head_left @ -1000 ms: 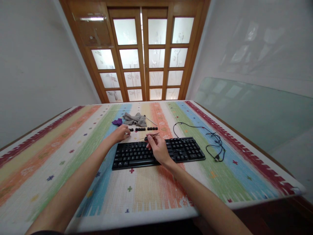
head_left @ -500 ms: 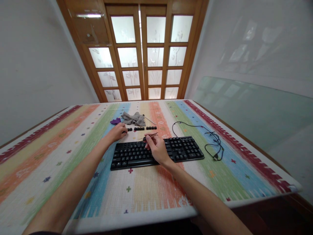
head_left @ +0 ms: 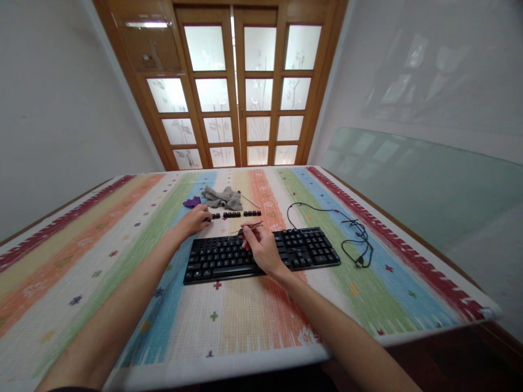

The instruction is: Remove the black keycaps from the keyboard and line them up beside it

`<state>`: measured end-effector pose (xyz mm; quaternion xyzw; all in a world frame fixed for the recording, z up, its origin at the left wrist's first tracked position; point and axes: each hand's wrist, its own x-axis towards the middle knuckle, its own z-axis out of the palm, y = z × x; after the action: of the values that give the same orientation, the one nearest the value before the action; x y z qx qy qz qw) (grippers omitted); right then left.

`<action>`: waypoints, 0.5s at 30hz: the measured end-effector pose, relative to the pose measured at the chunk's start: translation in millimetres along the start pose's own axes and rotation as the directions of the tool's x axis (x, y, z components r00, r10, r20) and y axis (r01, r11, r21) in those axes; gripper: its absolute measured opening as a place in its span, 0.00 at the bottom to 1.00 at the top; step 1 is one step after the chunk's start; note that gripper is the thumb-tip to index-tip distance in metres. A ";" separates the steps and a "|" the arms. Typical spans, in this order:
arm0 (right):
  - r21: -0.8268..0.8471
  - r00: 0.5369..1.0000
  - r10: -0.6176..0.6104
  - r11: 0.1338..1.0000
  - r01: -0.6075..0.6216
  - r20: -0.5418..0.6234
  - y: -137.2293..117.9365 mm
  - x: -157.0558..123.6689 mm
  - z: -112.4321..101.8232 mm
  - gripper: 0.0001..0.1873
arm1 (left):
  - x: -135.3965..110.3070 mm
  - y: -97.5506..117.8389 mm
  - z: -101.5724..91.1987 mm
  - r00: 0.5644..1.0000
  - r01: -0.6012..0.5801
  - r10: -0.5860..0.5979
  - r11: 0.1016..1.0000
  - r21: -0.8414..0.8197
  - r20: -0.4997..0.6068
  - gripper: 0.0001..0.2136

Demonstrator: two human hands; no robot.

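right hand [head_left: 263,247] grips tool [head_left: 241,232] near keyboard's [head_left: 223,256] far edge — left hand [head_left: 195,220] by keycaps [head_left: 232,214]

Soft daylight through glass doors [head_left: 258,93]

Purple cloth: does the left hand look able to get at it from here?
Likely yes. The left hand sits just short of the purple cloth, with nothing visible between them, though it is at the left end of the row of black keys.
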<state>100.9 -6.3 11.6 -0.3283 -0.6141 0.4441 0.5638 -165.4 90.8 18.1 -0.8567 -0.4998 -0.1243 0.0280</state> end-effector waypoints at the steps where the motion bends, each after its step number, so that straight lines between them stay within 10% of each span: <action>1: 0.001 1.000 0.000 1.000 0.000 0.002 0.1 0.0 0.0 0.18 | 0.1 0.1 -0.2 1.000 0.003 -0.003 1.000 0.003 0.004 0.06; 15: -0.009 1.000 0.000 1.000 0.000 -0.001 -1.4 0.0 -0.7 0.19 | 2.1 -4.0 1.4 0.999 0.026 -0.028 0.999 0.044 0.042 0.07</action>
<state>101.7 -6.6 12.9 -0.3311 -0.6157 0.4413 0.5626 -167.5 94.8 16.9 -0.8515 -0.5145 -0.0956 0.0341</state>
